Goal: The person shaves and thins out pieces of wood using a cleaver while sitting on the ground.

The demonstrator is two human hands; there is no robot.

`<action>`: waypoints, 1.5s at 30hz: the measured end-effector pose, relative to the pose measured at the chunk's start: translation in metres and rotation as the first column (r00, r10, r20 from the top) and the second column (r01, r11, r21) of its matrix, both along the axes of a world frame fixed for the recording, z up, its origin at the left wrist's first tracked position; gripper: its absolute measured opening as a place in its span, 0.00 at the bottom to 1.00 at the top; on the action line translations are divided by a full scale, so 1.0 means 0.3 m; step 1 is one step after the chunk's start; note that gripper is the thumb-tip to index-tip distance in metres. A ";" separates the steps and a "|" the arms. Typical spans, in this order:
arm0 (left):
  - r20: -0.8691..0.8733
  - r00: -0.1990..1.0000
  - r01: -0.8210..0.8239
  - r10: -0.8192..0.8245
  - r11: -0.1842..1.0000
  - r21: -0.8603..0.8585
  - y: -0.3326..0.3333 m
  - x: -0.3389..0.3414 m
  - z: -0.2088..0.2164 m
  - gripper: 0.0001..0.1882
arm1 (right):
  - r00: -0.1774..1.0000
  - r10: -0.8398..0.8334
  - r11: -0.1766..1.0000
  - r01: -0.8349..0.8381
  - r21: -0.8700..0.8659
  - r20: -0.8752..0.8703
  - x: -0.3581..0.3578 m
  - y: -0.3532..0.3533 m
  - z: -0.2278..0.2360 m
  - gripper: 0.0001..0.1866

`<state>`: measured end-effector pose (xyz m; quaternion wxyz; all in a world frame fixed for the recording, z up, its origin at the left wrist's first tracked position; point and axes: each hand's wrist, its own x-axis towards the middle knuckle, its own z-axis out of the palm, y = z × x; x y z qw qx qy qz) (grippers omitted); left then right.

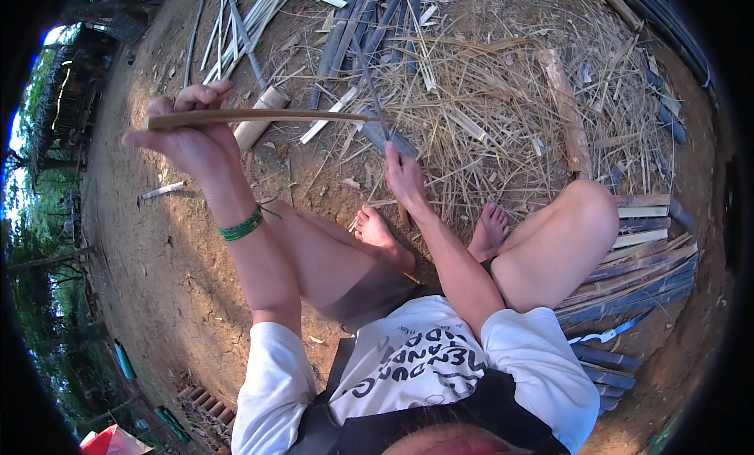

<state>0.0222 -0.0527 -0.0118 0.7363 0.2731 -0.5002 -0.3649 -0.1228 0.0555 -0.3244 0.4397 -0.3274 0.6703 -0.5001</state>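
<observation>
My left hand (200,141) is raised at the left, its thumb below and fingers above the end of a long, thin bamboo strip (275,115). The strip runs level to the right, bending slightly, and its far end meets the blade of a knife (367,74). My right hand (404,174) is closed round the knife in front of my feet, with the narrow blade pointing away from me. Whether the blade cuts into the strip cannot be made out. Below the blade lies a grey bamboo piece (402,146).
Dry shavings (487,86) cover the ground ahead and right. Pale split strips (255,23) and dark bamboo lengths (338,50) lie beyond. A cut bamboo section (263,117) sits behind the held strip. Split bamboo (628,274) and a white-and-blue tool (605,335) are by my right leg.
</observation>
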 end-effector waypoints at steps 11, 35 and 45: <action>0.253 0.727 0.671 -0.639 0.739 -0.060 0.031 -0.044 0.044 0.38 | 0.859 0.003 0.995 0.048 -0.086 0.512 -0.042 0.031 0.166 0.28; 0.160 0.614 0.787 -0.773 0.613 -0.062 0.093 -0.108 0.108 0.21 | 0.893 0.107 0.974 -0.005 -0.229 0.438 -0.090 0.187 0.516 0.31; 0.151 0.874 0.484 -0.461 0.853 -0.197 0.154 -0.123 0.130 0.31 | 0.851 0.164 0.982 -0.090 -0.168 0.500 -0.024 0.279 0.547 0.29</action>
